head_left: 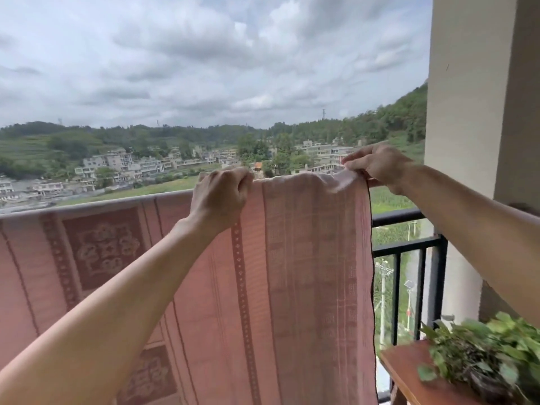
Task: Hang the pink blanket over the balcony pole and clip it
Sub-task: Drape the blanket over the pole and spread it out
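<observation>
The pink blanket point(306, 273) hangs down in front of the person. Its left part lies over the top of the balcony rail point(397, 214). Its right part is lifted up a bit above the rail. The left hand point(219, 194) is a fist, gripping the top edge of the blanket. The right hand point(377, 165) pinches the top right corner with its fingertips point(347, 164). The cloth between the two hands sags a little. The black rail shows bare to the right of the blanket, next to a tan pillar point(473, 112). A leafy plant point(479, 355) sits on a brown table point(409, 366) low on the right. Far off are houses, green hills and a cloudy sky.
</observation>
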Action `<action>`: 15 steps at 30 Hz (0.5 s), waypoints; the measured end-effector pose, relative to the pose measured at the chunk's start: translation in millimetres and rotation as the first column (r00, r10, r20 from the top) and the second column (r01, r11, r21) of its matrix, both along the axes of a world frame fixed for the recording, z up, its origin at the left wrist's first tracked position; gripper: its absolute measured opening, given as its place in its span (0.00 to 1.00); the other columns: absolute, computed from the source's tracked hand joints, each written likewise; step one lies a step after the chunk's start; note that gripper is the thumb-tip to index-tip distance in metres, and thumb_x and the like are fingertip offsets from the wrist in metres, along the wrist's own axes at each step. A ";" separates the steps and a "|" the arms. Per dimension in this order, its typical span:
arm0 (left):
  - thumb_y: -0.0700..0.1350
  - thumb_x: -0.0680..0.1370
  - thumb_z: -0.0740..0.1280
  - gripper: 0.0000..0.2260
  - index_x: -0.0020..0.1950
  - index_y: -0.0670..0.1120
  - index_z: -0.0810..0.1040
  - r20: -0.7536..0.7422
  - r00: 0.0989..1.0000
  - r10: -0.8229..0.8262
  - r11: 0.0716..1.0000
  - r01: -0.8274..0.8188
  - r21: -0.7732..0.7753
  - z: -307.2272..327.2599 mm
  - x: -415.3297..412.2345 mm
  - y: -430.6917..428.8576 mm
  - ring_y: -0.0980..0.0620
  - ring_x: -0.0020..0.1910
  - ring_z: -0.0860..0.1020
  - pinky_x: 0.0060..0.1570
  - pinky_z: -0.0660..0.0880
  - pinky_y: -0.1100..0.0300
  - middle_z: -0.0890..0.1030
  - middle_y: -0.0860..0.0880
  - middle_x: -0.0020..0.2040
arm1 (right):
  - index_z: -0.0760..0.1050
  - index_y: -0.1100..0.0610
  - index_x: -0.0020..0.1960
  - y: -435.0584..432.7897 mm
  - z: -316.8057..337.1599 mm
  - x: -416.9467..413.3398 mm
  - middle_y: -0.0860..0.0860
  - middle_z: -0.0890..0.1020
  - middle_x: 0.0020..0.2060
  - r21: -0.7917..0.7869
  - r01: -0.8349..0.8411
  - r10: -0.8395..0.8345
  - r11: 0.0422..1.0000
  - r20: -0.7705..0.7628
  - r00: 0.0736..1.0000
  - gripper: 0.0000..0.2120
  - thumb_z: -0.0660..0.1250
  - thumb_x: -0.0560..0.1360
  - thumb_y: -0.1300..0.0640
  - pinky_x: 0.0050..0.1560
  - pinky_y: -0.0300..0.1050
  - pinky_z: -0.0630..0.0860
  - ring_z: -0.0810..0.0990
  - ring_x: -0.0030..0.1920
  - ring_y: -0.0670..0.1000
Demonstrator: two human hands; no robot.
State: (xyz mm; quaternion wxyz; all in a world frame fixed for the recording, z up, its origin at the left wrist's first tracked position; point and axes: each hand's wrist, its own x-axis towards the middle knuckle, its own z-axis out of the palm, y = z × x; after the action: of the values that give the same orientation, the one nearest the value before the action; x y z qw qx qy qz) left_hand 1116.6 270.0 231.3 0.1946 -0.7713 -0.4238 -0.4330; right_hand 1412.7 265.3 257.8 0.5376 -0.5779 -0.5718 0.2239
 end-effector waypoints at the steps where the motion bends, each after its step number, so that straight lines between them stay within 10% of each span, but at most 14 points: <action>1: 0.48 0.81 0.59 0.13 0.43 0.45 0.79 0.015 1.000 -0.027 0.999 0.026 0.024 3.7 2.4 -0.1 0.47 0.36 0.78 0.43 0.73 0.53 0.82 0.48 0.38 | 0.81 0.61 0.50 -1.8 2.4 3.8 0.54 0.82 0.43 0.081 0.071 -0.067 0.994 -0.046 0.997 0.06 0.67 0.76 0.64 0.41 0.47 0.81 0.79 0.38 0.50; 5: 0.56 0.81 0.57 0.16 0.42 0.48 0.77 -0.050 0.999 0.012 0.999 -0.015 -0.050 2.8 6.2 4.3 0.46 0.37 0.78 0.46 0.74 0.51 0.79 0.49 0.35 | 0.80 0.53 0.42 -15.1 6.2 21.9 0.52 0.81 0.38 0.297 0.279 -0.211 0.914 -0.241 0.947 0.08 0.67 0.74 0.65 0.31 0.42 0.79 0.78 0.30 0.47; 11: 0.52 0.79 0.62 0.12 0.50 0.49 0.83 0.105 0.994 -0.009 0.999 0.004 0.054 -11.6 5.7 9.0 0.54 0.40 0.76 0.48 0.70 0.56 0.84 0.51 0.45 | 0.80 0.53 0.50 -28.5 -25.6 9.6 0.48 0.81 0.41 -0.026 0.137 -0.139 0.990 -0.087 0.986 0.06 0.72 0.73 0.56 0.36 0.40 0.76 0.78 0.36 0.46; 15: 0.49 0.79 0.63 0.11 0.47 0.46 0.83 0.137 0.986 -0.100 0.981 0.074 0.181 -19.0 3.8 2.6 0.55 0.41 0.73 0.49 0.66 0.59 0.82 0.50 0.46 | 0.82 0.56 0.46 -34.2 -8.3 -0.6 0.47 0.82 0.37 0.356 0.388 -0.308 0.850 -0.262 0.915 0.04 0.72 0.71 0.60 0.32 0.35 0.75 0.78 0.33 0.42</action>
State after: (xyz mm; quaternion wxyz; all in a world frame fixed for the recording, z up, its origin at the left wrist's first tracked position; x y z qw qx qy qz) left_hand 1120.4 272.6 212.2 0.2110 -0.7356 -0.3629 -0.5316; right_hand 1412.0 231.0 249.5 0.7293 -0.5251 -0.4350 0.0561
